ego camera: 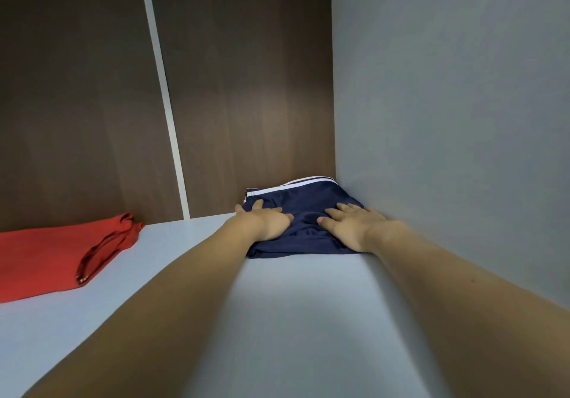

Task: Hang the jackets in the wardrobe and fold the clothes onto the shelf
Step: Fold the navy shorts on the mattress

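A folded navy garment (pixel 303 206) with white stripes along its far edge lies on the pale shelf (pixel 293 320), pushed into the back right corner. My left hand (pixel 265 220) rests flat on its left part, fingers stretched toward the back. On its right part my right hand (pixel 351 226) presses down with straight, spread fingers. Both forearms reach in from the front. A folded red garment (pixel 58 258) lies at the left of the same shelf, apart from both hands.
A dark wood back panel (pixel 246 89) with a thin white vertical strip (pixel 166 101) closes the rear. The grey side wall (pixel 447 104) stands right beside the navy garment. Bare shelf surface lies between the two garments.
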